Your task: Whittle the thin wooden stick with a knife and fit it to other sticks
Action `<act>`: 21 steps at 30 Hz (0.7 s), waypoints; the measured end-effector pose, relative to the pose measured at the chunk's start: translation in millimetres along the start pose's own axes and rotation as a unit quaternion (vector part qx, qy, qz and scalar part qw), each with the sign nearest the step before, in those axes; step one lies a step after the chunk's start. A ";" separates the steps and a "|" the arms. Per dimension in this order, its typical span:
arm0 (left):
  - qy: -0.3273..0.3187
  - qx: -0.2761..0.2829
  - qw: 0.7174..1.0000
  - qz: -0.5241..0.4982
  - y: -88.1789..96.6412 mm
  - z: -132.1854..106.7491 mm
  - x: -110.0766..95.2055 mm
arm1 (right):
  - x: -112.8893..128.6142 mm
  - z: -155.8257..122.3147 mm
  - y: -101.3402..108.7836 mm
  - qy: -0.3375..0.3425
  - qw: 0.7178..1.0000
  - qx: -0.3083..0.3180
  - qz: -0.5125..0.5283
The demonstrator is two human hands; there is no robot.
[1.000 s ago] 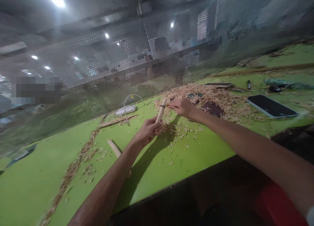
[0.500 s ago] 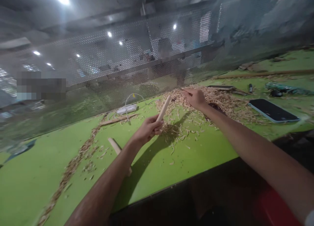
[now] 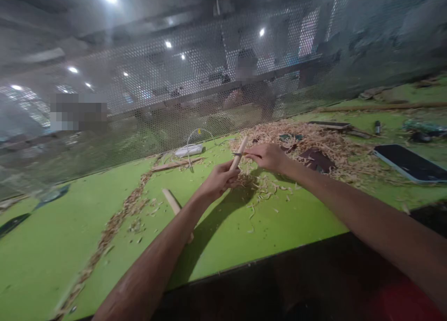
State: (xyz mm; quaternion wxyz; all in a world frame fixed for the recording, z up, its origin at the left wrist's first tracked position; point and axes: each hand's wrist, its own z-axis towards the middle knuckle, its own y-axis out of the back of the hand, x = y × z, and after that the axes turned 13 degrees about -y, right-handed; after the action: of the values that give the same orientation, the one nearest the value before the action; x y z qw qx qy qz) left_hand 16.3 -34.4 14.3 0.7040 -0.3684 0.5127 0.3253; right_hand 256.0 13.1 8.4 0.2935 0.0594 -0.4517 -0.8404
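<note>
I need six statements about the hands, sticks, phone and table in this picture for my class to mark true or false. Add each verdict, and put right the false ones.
1. The left hand holds a stick, the right hand a blade. True.
2. The blade appears well clear of the stick. False: in the picture it crosses the stick.
3. The phone lies to the right of the main heap of shavings. True.
4. A second stick lies on the table, partly hidden by the left forearm. True.
5. The table is red. False: it is green.
6. The phone lies screen down. False: its dark screen faces up.
</note>
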 end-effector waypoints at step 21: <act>0.029 0.027 0.999 0.002 3.2 -1.6 -4.7 | -27.4 0.8 24.1 -0.244 0.970 0.000 0.015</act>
State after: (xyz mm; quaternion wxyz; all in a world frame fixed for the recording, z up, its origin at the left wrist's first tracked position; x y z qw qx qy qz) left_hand 11.7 -34.5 17.9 0.6976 -0.3575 0.5425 0.3021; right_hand 288.8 18.6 23.6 0.1871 -0.1542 -0.5103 -0.8251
